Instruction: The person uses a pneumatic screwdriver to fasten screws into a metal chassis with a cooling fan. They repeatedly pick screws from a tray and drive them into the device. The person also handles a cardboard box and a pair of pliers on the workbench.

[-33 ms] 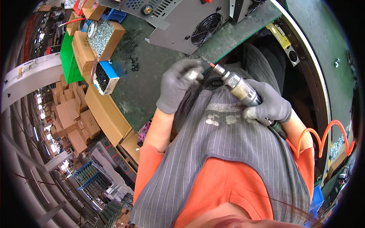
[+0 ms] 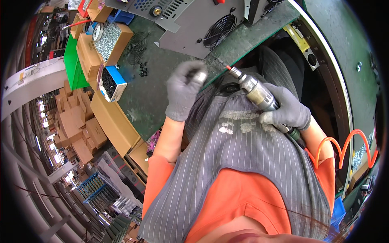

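**What We Wore**

We wore grey knitted gloves on the left hand (image 2: 183, 90) and the right hand (image 2: 288, 110). Our orange shirt (image 2: 239, 198) had short sleeves. Over it hung a grey pinstriped apron (image 2: 243, 158), blotched with pale stains across the chest.

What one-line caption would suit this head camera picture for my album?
Gloved right hand grips a pneumatic screwdriver while the gloved left hand pinches a small part by the green workbench.

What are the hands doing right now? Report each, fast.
Left hand: closed around a small metallic part.
Right hand: closed on the pneumatic screwdriver, tip toward the bench edge.
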Demonstrator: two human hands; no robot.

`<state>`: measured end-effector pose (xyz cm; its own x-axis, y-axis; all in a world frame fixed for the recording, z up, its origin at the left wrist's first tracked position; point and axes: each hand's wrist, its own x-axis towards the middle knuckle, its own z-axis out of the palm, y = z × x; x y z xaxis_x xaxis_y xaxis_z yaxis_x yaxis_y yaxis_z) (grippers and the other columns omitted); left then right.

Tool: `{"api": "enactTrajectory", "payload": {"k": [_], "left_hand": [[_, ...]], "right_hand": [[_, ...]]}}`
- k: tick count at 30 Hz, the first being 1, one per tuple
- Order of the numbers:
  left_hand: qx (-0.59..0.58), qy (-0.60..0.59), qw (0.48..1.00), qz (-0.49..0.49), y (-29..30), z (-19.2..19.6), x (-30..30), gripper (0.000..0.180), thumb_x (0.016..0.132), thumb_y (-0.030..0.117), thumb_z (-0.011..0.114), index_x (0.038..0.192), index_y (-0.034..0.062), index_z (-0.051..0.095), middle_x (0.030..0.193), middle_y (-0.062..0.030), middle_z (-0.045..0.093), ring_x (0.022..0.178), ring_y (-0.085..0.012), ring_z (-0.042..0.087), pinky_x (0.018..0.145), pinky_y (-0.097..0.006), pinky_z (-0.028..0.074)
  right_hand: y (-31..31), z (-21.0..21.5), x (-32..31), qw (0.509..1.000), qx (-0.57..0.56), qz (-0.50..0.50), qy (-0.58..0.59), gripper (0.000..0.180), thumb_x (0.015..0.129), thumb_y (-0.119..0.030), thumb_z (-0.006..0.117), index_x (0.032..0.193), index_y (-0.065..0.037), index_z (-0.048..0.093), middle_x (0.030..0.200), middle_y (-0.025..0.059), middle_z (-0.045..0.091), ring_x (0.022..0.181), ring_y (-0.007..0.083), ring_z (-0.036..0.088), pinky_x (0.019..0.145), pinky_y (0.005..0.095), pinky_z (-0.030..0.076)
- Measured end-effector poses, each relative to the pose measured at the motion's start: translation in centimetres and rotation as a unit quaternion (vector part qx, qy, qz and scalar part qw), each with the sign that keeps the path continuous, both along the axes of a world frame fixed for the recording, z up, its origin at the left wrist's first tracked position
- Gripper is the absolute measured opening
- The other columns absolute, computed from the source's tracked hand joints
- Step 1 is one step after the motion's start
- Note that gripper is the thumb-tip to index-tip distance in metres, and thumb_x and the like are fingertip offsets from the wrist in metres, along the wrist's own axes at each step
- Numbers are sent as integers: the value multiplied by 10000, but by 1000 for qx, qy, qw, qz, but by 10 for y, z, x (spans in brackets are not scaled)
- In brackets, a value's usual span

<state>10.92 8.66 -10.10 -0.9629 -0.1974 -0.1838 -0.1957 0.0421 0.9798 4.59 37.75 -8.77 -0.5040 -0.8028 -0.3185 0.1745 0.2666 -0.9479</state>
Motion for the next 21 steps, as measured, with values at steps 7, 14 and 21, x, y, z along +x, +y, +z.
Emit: {"api": "enactTrajectory", "payload": {"k": [7, 14, 21], "left_hand": [[-355, 173, 918, 33, 8, -13, -36, 507, 739, 55, 720, 1201, -4, 522, 1145, -183, 608, 1041, -317, 613, 910, -393, 476], [-430, 205, 878, 49, 13, -29, -44, 431, 721, 45, 714, 1121, 5, 557, 1071, -186, 621, 973, -366, 621, 854, -422, 490], [-430, 171, 886, 19, 5, -20, -37, 424, 715, 36, 700, 1119, 8, 572, 1094, -211, 604, 958, -387, 618, 851, -424, 500]], "right_hand": [[-9, -17, 0, 998, -33, -37, -46, 616, 694, -320, 820, 1159, 8, 580, 946, 59, 607, 844, 145, 570, 783, 304, 476], [-23, -25, -1, 995, -56, -48, -60, 580, 726, -234, 795, 1188, 23, 555, 978, 50, 607, 881, 131, 562, 814, 300, 478], [-32, -13, -7, 993, -39, -36, -107, 549, 737, -180, 776, 1191, 24, 545, 1010, 51, 603, 900, 126, 557, 832, 287, 468]]}}
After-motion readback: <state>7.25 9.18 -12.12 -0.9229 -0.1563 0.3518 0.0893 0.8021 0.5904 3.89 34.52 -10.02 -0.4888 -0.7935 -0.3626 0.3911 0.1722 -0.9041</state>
